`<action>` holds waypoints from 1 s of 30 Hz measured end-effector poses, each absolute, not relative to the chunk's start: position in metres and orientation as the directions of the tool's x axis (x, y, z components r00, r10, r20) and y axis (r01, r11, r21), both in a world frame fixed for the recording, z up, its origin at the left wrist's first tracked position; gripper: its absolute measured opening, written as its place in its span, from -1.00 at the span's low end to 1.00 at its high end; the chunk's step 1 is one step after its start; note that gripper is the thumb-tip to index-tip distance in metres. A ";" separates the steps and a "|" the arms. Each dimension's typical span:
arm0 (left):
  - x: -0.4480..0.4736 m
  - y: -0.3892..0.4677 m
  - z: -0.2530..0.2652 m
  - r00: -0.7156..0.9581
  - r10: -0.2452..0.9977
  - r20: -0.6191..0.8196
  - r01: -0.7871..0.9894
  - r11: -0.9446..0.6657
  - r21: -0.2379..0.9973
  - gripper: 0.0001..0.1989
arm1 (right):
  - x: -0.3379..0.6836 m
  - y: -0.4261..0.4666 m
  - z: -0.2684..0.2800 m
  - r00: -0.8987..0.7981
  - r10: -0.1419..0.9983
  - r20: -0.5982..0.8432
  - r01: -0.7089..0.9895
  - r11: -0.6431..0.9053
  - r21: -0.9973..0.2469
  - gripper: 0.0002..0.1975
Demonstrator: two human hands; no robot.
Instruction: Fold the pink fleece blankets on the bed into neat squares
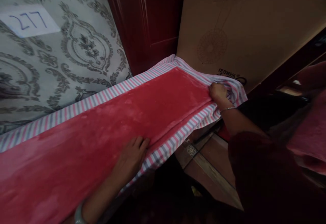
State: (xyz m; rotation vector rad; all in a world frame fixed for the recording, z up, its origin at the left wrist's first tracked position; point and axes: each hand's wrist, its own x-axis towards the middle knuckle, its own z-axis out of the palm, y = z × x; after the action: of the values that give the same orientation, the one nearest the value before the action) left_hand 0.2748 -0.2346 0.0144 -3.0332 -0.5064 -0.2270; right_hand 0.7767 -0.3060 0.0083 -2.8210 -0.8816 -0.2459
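A long red plush pad (142,108) with a pink, white and grey striped cloth border (102,97) stretches from the lower left toward the wall. My left hand (132,156) lies on the red surface by its near edge, fingers extended. At the far right corner, my right hand (218,92) has its fingers closed on the striped cloth (234,87), which is bunched up there. The tips of those fingers are partly hidden. Wrinkles run along the near striped side below the pad's edge.
Behind the pad are patterned wallpaper (86,44) with a paper marked 277 (30,20), a dark red wooden panel (158,16) and a large cardboard box (249,23). Floor tiles (211,152) show below. Pink fabric (309,132) is at the right edge.
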 end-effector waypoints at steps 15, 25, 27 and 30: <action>0.383 -0.258 0.027 0.938 0.345 -0.012 0.345 -0.937 -0.050 -0.59 | 0.704 -0.301 0.007 0.651 0.725 0.225 0.759 -0.617 -0.209 -0.55; 0.342 -0.266 0.013 0.930 0.328 0.166 0.335 -0.942 -0.017 -0.51 | 0.653 -0.286 0.013 0.512 0.829 0.223 0.859 -0.494 -0.136 -0.41; 0.318 -0.268 0.010 0.915 0.366 0.169 0.377 -0.926 -0.033 -0.52 | 0.648 -0.290 0.006 0.547 0.832 0.094 0.835 -0.534 -0.131 -0.38; 0.272 -0.274 0.004 0.897 0.392 0.204 0.410 -0.911 -0.050 -0.54 | 0.646 -0.297 -0.002 0.570 0.821 0.027 0.817 -0.563 -0.124 -0.35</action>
State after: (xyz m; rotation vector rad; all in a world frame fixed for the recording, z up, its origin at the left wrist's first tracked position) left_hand 0.2717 -0.2741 0.0043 -2.9695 -0.6296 -0.2910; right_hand 0.6464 -0.2966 -0.0024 -2.6735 -1.4014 0.0515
